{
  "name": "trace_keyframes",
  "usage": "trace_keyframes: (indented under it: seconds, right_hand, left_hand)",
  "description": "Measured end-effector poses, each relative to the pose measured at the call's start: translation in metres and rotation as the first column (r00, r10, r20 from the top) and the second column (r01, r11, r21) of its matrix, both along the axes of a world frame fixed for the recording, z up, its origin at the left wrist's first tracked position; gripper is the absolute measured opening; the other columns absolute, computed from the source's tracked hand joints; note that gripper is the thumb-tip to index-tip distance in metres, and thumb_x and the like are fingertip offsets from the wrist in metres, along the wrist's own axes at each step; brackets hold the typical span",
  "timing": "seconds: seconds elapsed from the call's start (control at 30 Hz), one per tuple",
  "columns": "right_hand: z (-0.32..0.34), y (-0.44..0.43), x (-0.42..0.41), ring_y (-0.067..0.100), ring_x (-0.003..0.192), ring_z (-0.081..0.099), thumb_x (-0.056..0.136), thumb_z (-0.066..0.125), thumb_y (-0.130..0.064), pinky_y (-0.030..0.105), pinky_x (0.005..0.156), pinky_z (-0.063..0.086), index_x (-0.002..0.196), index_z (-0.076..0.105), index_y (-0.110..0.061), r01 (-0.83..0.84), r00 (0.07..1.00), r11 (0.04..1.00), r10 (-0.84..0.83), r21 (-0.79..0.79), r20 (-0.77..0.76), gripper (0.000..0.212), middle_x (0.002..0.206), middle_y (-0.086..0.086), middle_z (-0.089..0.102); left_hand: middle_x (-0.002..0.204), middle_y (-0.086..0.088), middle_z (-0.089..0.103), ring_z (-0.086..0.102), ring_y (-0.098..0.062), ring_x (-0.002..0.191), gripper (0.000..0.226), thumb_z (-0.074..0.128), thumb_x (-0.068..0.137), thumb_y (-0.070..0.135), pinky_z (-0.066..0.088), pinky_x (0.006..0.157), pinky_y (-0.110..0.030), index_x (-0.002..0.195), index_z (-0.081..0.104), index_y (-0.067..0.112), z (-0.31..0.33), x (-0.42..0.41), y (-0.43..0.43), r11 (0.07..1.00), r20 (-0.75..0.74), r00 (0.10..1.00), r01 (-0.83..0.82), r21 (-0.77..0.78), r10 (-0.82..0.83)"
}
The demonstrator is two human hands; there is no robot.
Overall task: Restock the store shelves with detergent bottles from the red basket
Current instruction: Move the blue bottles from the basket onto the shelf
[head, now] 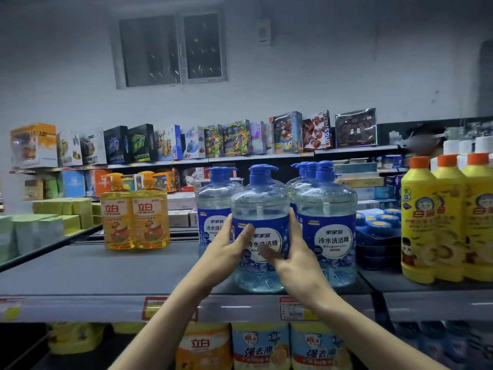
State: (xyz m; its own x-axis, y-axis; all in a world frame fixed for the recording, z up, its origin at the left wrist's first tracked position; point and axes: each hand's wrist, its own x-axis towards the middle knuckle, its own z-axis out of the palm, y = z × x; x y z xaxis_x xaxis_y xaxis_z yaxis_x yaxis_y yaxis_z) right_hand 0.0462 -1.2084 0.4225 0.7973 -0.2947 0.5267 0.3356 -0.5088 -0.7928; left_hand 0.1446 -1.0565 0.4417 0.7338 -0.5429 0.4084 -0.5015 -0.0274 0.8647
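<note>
A clear blue detergent bottle point(260, 206) with a blue pump cap and blue label stands at the front of the grey shelf point(106, 308). My left hand point(226, 247) grips its left side and my right hand point(293, 255) grips its right side, thumbs across the label. Similar blue bottles stand close behind on the left point(213, 198) and to the right point(328, 209). The red basket is out of view.
Two orange pump bottles point(136, 212) stand to the left on the same shelf, with bare shelf around them. Yellow bottles with orange caps point(437, 217) fill the right. Toy boxes point(240, 140) line the shelf behind. More bottles point(261, 348) sit below.
</note>
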Motion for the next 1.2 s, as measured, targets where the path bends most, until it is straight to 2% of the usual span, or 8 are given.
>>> trace_keyframes:
  seconds: [0.13,0.3,0.4,0.53,0.83,0.93,1.07,1.2]
  right_hand:
    - [-0.013,0.003,-0.023,-0.028,0.113,0.05,0.098,0.074,-0.03,-0.006,0.096,0.033,0.16,-0.007,-0.059,0.012,0.996,0.997,-0.018,-0.071,-0.089,0.106,0.136,-0.046,0.042]
    - [-0.03,0.0,-0.044,-0.001,0.153,0.03,0.093,0.067,-0.05,0.026,0.125,0.03,0.165,-0.01,-0.048,0.031,0.983,0.961,-0.079,-0.275,-0.166,0.106,0.171,-0.027,0.019]
    - [-0.028,0.001,-0.051,0.013,0.145,0.047,0.092,0.06,-0.059,0.034,0.113,0.044,0.166,-0.004,-0.043,0.123,0.96,0.88,-0.223,-0.459,-0.17,0.099,0.17,-0.02,0.029]
    - [-0.022,-0.005,-0.058,0.019,0.123,0.061,0.096,0.053,-0.06,0.041,0.099,0.048,0.149,0.037,-0.039,0.224,0.918,0.758,-0.375,-0.613,-0.129,0.059,0.138,-0.011,0.064]
    - [-0.031,-0.027,-0.056,0.012,0.094,0.069,0.092,0.059,-0.05,0.041,0.084,0.058,0.125,0.063,-0.034,0.238,0.937,0.843,-0.33,-0.482,-0.114,0.037,0.1,-0.011,0.075]
    - [-0.034,-0.033,-0.051,0.014,0.085,0.071,0.095,0.065,-0.037,0.04,0.079,0.059,0.134,0.067,-0.027,0.235,0.952,0.886,-0.293,-0.399,-0.089,0.04,0.094,-0.003,0.077]
    - [-0.039,-0.045,-0.044,0.007,0.052,0.061,0.1,0.066,-0.019,0.028,0.052,0.049,0.143,0.066,-0.016,0.206,0.972,0.93,-0.23,-0.304,-0.047,0.043,0.071,-0.005,0.072]
    - [-0.048,-0.047,-0.04,0.007,0.062,0.063,0.099,0.066,-0.017,0.023,0.056,0.048,0.144,0.065,-0.02,0.222,0.973,0.903,-0.23,-0.369,0.024,0.045,0.081,-0.01,0.071]
  left_hand:
    - [0.124,0.019,0.074,0.065,-0.008,0.125,0.064,0.073,0.083,0.062,0.053,0.11,-0.046,0.141,0.054,0.044,-0.014,-0.001,0.009,0.998,-0.023,0.999,-0.036,0.042,0.037]
    - [0.116,0.03,0.064,0.065,-0.008,0.121,0.058,0.081,0.089,0.046,0.056,0.102,-0.035,0.137,0.049,0.049,-0.034,-0.003,0.011,0.983,0.093,0.987,-0.144,0.115,0.134]
    - [0.099,0.042,0.063,0.066,-0.007,0.118,0.055,0.083,0.088,0.041,0.058,0.097,-0.031,0.131,0.049,0.054,-0.038,-0.004,0.005,0.975,0.169,0.969,-0.199,0.093,0.182]
    - [0.086,0.059,0.057,0.065,-0.002,0.111,0.053,0.083,0.088,0.039,0.058,0.097,-0.03,0.116,0.045,0.066,-0.039,-0.002,-0.001,0.976,0.202,0.962,-0.203,0.084,0.183]
    - [0.081,0.058,0.058,0.061,0.016,0.097,0.06,0.084,0.087,0.04,0.057,0.09,-0.019,0.121,0.044,0.07,-0.037,-0.003,-0.009,0.976,0.234,0.953,-0.211,0.059,0.192]
    - [0.088,0.055,0.061,0.065,0.007,0.106,0.059,0.084,0.087,0.045,0.059,0.094,-0.023,0.134,0.051,0.059,-0.038,-0.005,-0.009,0.979,0.254,0.95,-0.2,0.047,0.182]
    - [0.095,0.055,0.062,0.068,0.013,0.099,0.053,0.083,0.088,0.04,0.061,0.091,-0.022,0.128,0.053,0.059,-0.041,-0.006,-0.008,0.978,0.263,0.946,-0.207,0.037,0.191]
    - [0.108,0.031,0.075,0.073,0.003,0.102,0.049,0.082,0.088,0.048,0.063,0.094,-0.035,0.133,0.067,0.038,-0.047,-0.001,-0.009,0.969,0.268,0.936,-0.245,0.026,0.229]
